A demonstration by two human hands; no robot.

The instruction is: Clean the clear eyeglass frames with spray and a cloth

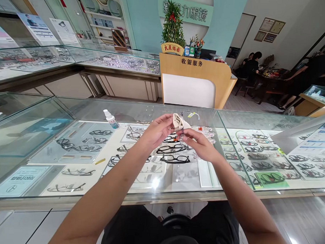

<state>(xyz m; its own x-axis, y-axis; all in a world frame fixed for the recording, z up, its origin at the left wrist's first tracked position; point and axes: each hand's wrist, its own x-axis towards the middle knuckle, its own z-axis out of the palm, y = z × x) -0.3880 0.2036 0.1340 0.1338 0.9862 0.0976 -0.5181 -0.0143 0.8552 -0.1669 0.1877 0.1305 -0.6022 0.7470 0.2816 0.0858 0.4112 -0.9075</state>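
Note:
Above the glass counter, my left hand point(162, 126) is closed on a folded beige cloth point(178, 122), which lies against a pair of glasses. My right hand point(197, 141) pinches the glasses point(183, 141) by the frame. One round lens hangs below the fingers, and a temple with a yellow-green tag point(191, 115) points up and to the right. The cloth and fingers hide the other lens. Under my hands, dark-framed glasses point(175, 158) lie in a row in the display. A white spray bottle point(111, 119) stands to the left of my hands.
The glass display counter point(176, 194) runs across in front of me, with many eyeglass frames in it. A slanted printed sign point(315, 136) stands at right. Behind are a wooden cashier desk point(222, 79) and another display case point(116, 63). Several people point(251, 66) are at the far right.

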